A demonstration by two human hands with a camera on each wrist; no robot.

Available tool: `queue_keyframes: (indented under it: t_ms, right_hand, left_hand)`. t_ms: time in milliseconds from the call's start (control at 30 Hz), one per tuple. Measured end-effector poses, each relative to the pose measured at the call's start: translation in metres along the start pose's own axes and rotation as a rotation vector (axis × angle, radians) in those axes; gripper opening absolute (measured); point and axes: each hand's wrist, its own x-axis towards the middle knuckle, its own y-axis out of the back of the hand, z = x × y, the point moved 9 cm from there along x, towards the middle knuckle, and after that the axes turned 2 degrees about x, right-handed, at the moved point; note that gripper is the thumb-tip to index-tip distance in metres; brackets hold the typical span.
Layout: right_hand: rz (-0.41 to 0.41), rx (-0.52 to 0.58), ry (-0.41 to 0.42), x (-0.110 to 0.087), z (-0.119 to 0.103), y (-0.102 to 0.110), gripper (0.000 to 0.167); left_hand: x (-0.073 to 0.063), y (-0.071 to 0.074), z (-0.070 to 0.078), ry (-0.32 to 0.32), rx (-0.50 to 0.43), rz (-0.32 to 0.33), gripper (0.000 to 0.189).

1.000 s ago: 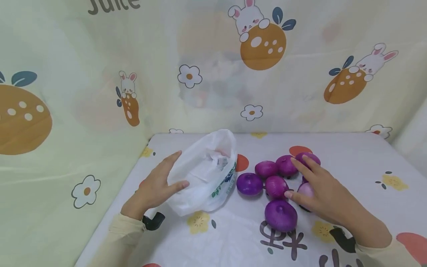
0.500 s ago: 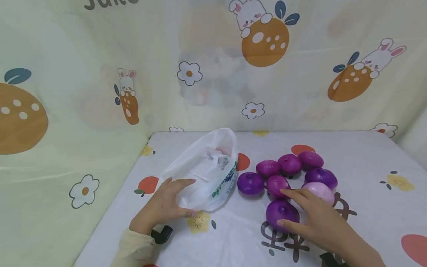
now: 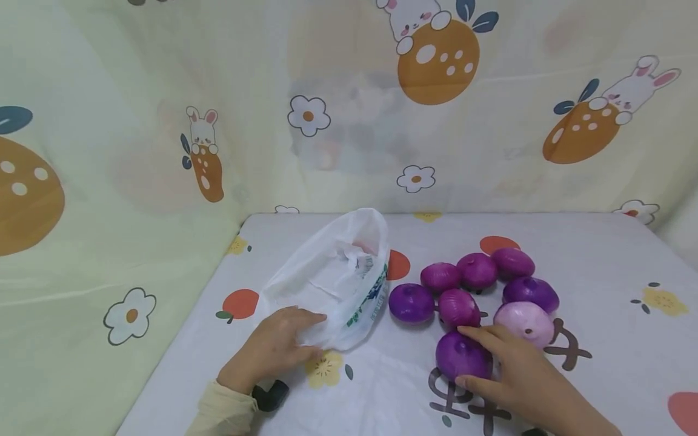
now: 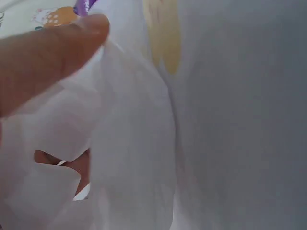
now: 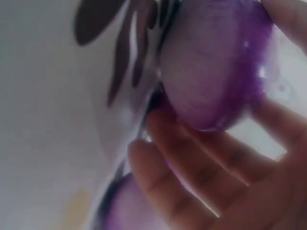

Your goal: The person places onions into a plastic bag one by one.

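Head: right hand (image 3: 511, 376) grips glossy round onion (image 3: 459, 358); left hand (image 3: 275, 347) spread at plastic bag (image 3: 329, 287)

Pale rabbit-printed cloth (image 3: 349, 145) hangs behind a white-covered table (image 3: 600, 260).

Unreadable green print (image 3: 368, 301) on bag (image 3: 316, 269), unreadable dark characters (image 3: 489, 413) on tablecloth (image 3: 392, 396)

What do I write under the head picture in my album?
Left hand at a white bag, right hand around the front purple onion.
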Motion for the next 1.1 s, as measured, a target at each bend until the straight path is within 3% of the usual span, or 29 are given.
queue_keyframes:
  t_ms: [167, 367, 933, 1100]
  right_hand:
    - [-0.043, 0.003, -0.029, 0.002, 0.005, -0.009, 0.088]
    - [-0.099, 0.042, -0.083, 0.002, 0.012, -0.014, 0.09]
    - [0.071, 0.004, 0.046, 0.001, 0.003, 0.003, 0.082]
    - [0.064, 0.013, 0.012, -0.001, 0.006, -0.001, 0.081]
  left_hand:
    - [0.0, -0.003, 0.001, -0.034, -0.015, 0.015, 0.047]
    - [0.002, -0.008, 0.003, -0.04, -0.12, 0.009, 0.043]
    - [0.007, -0.01, 0.001, -0.017, -0.185, 0.018, 0.038]
    - [0.005, -0.011, 0.001, -0.015, -0.169, 0.016, 0.037]
